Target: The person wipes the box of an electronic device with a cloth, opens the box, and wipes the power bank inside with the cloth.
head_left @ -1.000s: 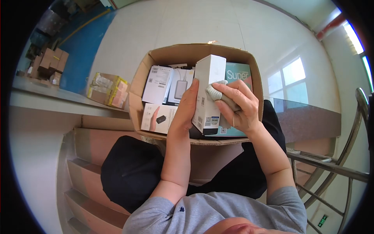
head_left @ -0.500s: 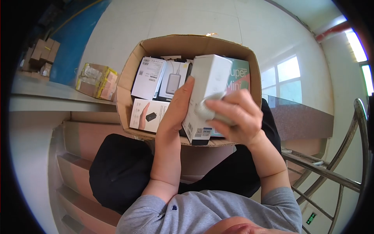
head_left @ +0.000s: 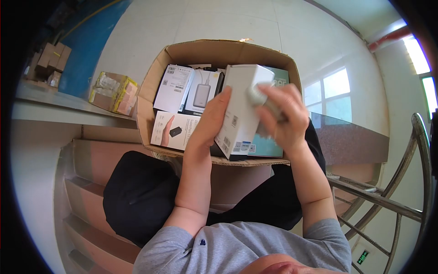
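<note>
A tall white box (head_left: 239, 107) with barcodes and labels stands tilted over the open carton (head_left: 219, 49). Wrapped along its left side, my left hand (head_left: 213, 116) steadies it. In the fingers of my right hand (head_left: 287, 114) is a pale, wadded cloth (head_left: 258, 95), pressed against the box's right face; motion blurs both. Inside the carton, a power bank box (head_left: 202, 91), a white labelled box (head_left: 173, 87) and a box with a hand picture (head_left: 171, 131) lie left of my left hand. Partly covered by my right hand, a green box (head_left: 269, 145) lies at the right.
A taped cardboard box (head_left: 113, 92) sits on the ledge at left, with more brown boxes (head_left: 52, 61) beyond. Pink steps (head_left: 100, 194) descend at lower left. A metal railing (head_left: 374, 196) stands at right, and my knees flank the carton.
My right hand has moved up the box's right face with the cloth. The white box has shifted slightly and shows more of its labelled side; my left hand still holds it.
</note>
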A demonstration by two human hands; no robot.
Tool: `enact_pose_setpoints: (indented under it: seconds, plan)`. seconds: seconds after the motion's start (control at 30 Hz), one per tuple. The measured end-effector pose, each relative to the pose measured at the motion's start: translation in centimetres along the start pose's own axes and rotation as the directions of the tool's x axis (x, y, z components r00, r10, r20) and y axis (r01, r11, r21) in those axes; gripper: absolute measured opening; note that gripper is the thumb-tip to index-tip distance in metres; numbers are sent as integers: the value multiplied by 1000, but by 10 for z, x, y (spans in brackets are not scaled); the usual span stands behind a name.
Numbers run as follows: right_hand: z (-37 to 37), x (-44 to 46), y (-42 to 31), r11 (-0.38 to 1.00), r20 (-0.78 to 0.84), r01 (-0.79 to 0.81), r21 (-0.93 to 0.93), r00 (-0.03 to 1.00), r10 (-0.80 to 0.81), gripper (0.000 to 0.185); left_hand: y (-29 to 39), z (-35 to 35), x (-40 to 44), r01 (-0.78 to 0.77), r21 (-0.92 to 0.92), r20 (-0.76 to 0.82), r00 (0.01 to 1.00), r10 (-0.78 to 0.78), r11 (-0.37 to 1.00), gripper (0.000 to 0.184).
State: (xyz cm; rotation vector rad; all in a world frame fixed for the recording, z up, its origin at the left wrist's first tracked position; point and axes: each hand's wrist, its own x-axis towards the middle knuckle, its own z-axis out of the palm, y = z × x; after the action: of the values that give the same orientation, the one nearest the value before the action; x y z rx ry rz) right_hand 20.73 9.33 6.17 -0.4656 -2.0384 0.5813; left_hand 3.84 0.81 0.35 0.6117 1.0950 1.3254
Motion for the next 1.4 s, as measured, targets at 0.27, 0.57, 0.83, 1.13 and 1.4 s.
enact_pose_setpoints:
  seconds: [0.27,0.57,0.83,1.13,1.4]
  plan:
    - [10,2,-12,999,-4,39,-2,999,-39,38,7,22,-4,-78,-123,-165,985,57,989,60]
    - [0,4,14,997,-98,-55,46,993,60,45,-12,12,7,-29,176,-169,984,59,984,61]
    - [21,-17,-5,987,159,-22,159,987,-4,43,-8,-6,8,-239,-55,-359,911,204,969,65]
    - [24,-23,3,983,195,-79,167,980,45,45,-2,-5,5,-302,-45,-533,813,233,952,60]
    - [6,-9,17,914,97,-316,253,949,301,38,5,1,-13,-344,-8,-377,871,316,939,45]
